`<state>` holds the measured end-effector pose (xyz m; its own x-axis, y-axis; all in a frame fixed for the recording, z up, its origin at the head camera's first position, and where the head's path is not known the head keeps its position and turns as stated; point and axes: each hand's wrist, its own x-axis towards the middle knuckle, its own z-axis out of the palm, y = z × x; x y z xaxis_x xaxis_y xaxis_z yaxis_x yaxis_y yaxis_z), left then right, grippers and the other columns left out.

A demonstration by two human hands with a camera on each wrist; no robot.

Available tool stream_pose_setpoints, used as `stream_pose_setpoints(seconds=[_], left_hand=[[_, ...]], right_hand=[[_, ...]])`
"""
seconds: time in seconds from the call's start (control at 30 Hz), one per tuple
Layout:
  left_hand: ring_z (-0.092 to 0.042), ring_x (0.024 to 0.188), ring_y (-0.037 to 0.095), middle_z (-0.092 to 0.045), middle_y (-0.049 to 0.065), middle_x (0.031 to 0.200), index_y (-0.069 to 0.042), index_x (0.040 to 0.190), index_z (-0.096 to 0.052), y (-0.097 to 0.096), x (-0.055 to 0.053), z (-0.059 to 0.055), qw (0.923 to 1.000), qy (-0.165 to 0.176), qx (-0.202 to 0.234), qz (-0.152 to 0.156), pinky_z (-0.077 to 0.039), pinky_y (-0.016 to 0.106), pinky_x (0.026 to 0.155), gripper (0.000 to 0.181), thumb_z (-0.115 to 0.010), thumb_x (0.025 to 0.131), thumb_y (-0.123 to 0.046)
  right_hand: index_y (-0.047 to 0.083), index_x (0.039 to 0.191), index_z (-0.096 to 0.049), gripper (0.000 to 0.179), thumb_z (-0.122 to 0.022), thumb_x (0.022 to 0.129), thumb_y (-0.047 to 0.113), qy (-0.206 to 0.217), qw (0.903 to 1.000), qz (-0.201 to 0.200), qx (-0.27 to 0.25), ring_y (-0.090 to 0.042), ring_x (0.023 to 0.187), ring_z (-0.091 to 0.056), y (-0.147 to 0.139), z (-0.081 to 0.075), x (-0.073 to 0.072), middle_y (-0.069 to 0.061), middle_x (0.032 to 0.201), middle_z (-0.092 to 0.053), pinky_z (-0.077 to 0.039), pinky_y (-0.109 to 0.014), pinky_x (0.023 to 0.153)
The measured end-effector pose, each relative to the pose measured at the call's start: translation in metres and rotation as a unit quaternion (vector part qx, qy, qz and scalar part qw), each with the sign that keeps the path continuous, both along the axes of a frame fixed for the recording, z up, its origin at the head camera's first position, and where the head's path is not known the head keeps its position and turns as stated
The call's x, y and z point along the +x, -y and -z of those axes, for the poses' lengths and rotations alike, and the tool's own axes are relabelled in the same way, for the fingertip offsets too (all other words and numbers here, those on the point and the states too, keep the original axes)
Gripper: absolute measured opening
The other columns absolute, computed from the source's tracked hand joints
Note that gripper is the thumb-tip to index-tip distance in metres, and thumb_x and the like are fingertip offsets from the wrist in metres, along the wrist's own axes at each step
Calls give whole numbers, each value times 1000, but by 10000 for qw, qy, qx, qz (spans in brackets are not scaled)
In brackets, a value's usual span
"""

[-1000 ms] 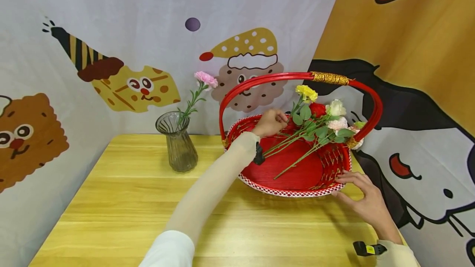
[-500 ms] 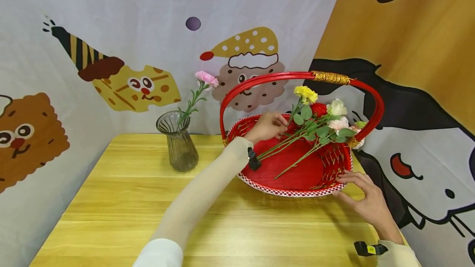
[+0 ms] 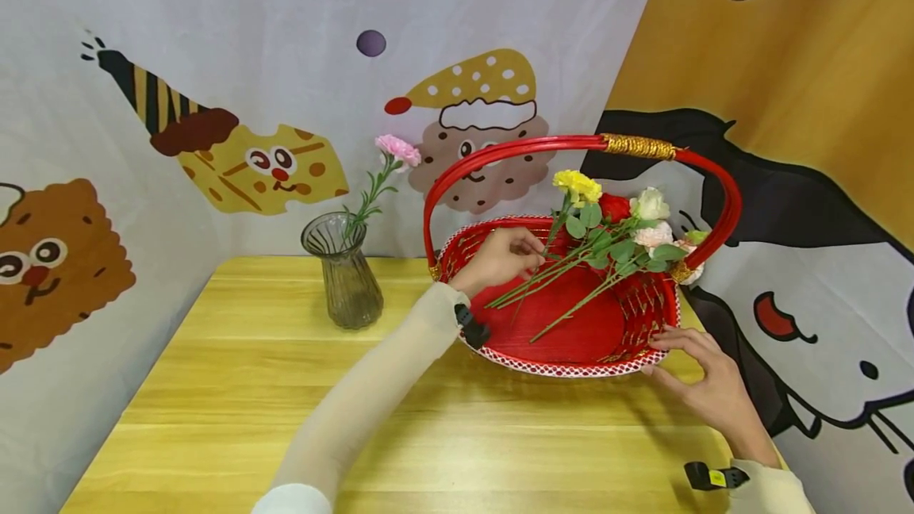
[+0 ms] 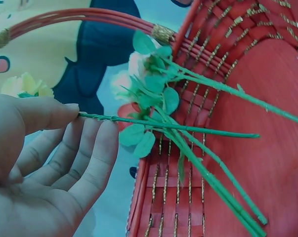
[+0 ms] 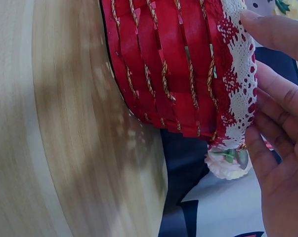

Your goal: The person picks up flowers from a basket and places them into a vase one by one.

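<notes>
My left hand [image 3: 503, 260] is inside the red woven basket [image 3: 564, 371], pinching the green stem [image 4: 188, 128] of a yellow carnation [image 3: 577, 186] between thumb and fingertips. The bloom stands up near the basket's back rim. Beside it lie a red rose [image 3: 614, 208], a white rose [image 3: 650, 203] and pale pink blooms [image 3: 653, 235], their stems slanting down over the basket floor. At the front right, my right hand [image 3: 717, 395] holds the lace-trimmed rim [image 5: 241, 74], thumb on one side and fingers on the other.
A ribbed grey glass vase [image 3: 350, 284] stands left of the basket with one pink carnation [image 3: 397, 151] in it. The basket's tall red handle [image 3: 500, 151] arches over the flowers. Printed cloth hangs behind the wooden table [image 3: 250, 387].
My left hand has drawn back leftward and a little toward me, and the yellow carnation has shifted left with it. The right hand stays on the rim.
</notes>
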<state>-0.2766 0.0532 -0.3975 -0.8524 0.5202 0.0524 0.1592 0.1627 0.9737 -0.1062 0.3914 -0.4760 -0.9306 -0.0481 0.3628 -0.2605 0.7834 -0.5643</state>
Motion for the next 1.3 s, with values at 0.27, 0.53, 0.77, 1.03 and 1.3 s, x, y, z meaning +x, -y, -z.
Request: stream_pose_setpoints(seconds=[0.27,0.53,0.77,1.03,1.3], left_hand=[[-70,82,20,-71,13,102,-6,107,-70,14,17,-4,9998,144,109,-63,-64,34,75,9,-66,99,-7],[-72,86,28,-71,11,102,-10,107,-71,26,35,-5,9997,86,182,-120,-64,34,74,10,-65,100,-7],[-72,91,40,-71,17,106,-11,106,-70,35,49,-5,9997,-70,165,-148,-64,33,73,9,-66,99,-8],[-73,82,33,-72,17,103,-13,105,-71,48,62,-7,9978,-545,302,-245,-63,36,71,9,-70,96,-10],[-72,82,26,-72,12,97,-9,103,-70,63,71,-23,9940,-783,591,-487,-64,39,77,7,-71,96,-9]], right_hand=[[23,110,-74,35,-90,79,17,-83,9999,-46,63,19,129,-35,-3,-2,-1,-8,128,-67,-21,-1,103],[23,109,-75,36,-91,78,16,-188,9997,-79,128,17,129,-36,-4,-5,2,-9,127,-66,-19,-4,108],[24,108,-74,36,-91,78,15,-205,9997,-145,56,14,128,-36,-6,-4,2,-7,129,-64,-19,-3,104],[21,106,-76,36,-93,74,12,-339,9992,-180,64,10,126,-39,-3,-1,1,-5,124,-65,-20,-2,101],[23,103,-78,43,-96,67,7,-734,9968,-272,180,4,117,-42,0,-1,-3,3,117,-65,-25,-9,94]])
